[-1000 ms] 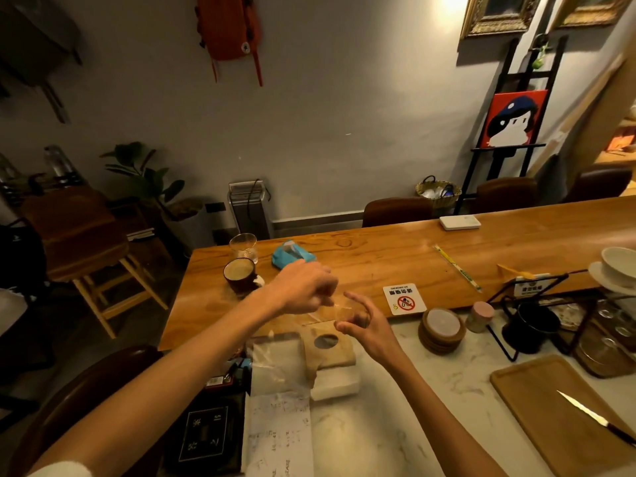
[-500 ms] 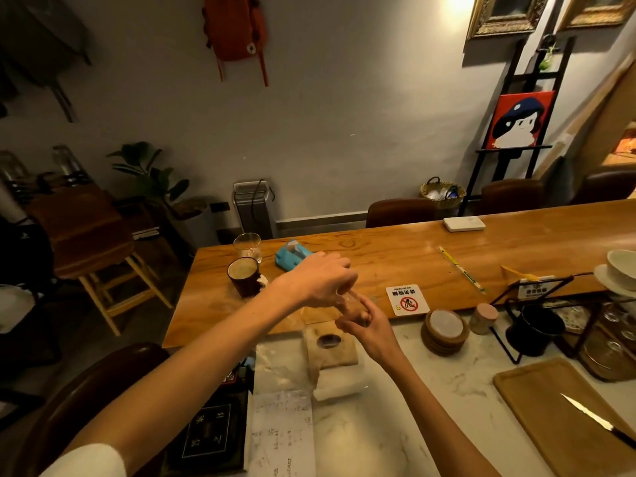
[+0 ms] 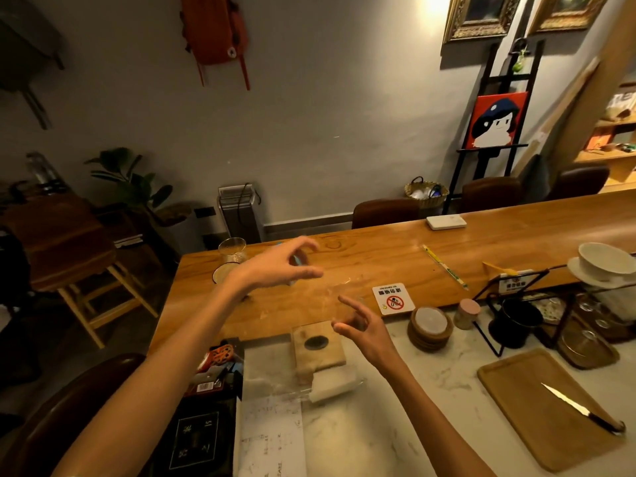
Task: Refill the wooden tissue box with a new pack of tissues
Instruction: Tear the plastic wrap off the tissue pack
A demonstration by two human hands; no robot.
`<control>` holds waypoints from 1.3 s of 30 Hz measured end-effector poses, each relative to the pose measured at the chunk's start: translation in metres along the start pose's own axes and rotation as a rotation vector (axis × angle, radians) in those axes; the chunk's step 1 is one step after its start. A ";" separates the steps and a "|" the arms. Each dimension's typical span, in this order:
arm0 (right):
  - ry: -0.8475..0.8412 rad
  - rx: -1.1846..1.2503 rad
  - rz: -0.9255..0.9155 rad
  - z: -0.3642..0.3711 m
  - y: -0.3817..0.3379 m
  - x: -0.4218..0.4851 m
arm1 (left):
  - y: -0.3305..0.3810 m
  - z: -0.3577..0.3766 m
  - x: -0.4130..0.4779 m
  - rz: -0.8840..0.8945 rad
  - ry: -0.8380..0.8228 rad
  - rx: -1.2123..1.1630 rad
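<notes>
The wooden tissue box (image 3: 316, 346), its top showing an oval slot, rests tilted on a white stack of tissues (image 3: 335, 383) on the marble counter. Clear plastic wrap (image 3: 272, 376) lies crumpled to the left of the stack. My left hand (image 3: 282, 265) hovers over the wooden bar top with fingers spread and nothing in it. Just behind the box, my right hand (image 3: 359, 327) is raised, fingers apart. A faint scrap of clear film (image 3: 342, 290) shows between the two hands; I cannot tell whether it touches a finger.
A coffee cup (image 3: 223, 271) and a glass (image 3: 232, 247) stand by my left wrist. A no-smoking sign (image 3: 392, 299), stacked coasters (image 3: 430, 327) and a small jar (image 3: 466, 313) sit to the right. A wooden tray (image 3: 537, 418) carries a knife (image 3: 581, 409). Papers (image 3: 272, 438) lie at the near edge.
My hands, pinched together over the box before, have come apart: the left moved up and away over the bar top, and both sets of fingers have spread.
</notes>
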State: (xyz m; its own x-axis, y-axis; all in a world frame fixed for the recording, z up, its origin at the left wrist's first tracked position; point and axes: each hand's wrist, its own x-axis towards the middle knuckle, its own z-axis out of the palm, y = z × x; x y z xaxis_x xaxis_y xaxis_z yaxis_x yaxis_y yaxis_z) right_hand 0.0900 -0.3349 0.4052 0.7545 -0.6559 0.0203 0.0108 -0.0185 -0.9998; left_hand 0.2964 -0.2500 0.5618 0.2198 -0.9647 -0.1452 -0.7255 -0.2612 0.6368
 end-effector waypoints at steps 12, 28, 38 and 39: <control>-0.129 -0.057 0.073 -0.026 -0.028 0.002 | -0.094 0.041 -0.105 -0.168 0.219 -0.435; -0.125 -0.192 0.040 -0.033 -0.072 0.013 | -0.040 0.036 -0.089 -0.148 0.199 0.038; -0.015 -0.993 -0.782 0.021 -0.107 -0.030 | -0.012 0.024 -0.031 0.040 0.004 0.214; -0.086 -1.160 -0.708 0.030 -0.098 -0.028 | -0.012 0.026 -0.030 0.048 -0.014 0.212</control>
State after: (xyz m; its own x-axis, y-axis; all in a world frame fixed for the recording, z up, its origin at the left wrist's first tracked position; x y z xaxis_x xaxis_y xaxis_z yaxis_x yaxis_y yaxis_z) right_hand 0.0875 -0.2918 0.5029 0.8563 -0.1933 0.4789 -0.1117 -0.9747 -0.1938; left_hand 0.2811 -0.2190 0.5388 0.1738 -0.9762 -0.1298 -0.8562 -0.2149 0.4699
